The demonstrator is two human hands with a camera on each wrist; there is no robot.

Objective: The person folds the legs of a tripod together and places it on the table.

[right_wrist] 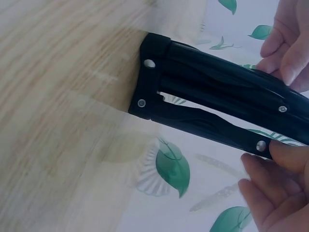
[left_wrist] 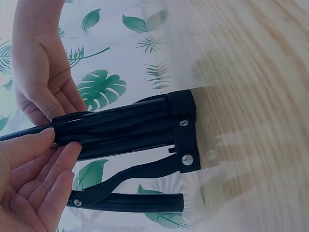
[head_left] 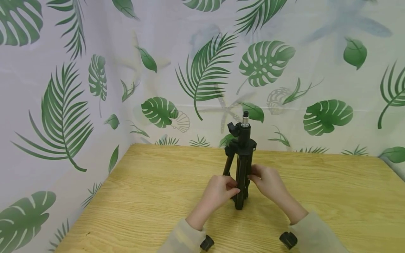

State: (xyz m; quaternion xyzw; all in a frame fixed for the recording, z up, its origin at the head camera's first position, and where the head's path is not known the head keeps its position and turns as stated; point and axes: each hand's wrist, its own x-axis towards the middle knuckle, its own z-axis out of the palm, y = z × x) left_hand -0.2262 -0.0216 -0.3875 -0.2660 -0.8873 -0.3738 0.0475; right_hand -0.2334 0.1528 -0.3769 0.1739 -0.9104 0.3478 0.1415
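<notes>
A black tripod light stand (head_left: 243, 151) stands upright on the wooden table, with a silver stud and a side knob at its top. Its legs are folded close to the centre, though one rear-left leg (head_left: 228, 164) angles slightly outward. From the left, my left hand (head_left: 218, 191) pinches a leg between thumb and fingers. My right hand (head_left: 267, 181) grips the leg on the opposite side. Seen from the left wrist, a leg brace (left_wrist: 130, 174) runs from the bottom joint out to the angled leg. In the right wrist view, my right thumb rests beside a brace rivet (right_wrist: 261, 145).
The wooden table (head_left: 142, 203) reaches back to a leaf-printed curtain (head_left: 171, 70), which also hangs along the left side. A black wrist-worn piece (head_left: 207, 243) shows by the left sleeve, and another (head_left: 288, 240) by the right sleeve.
</notes>
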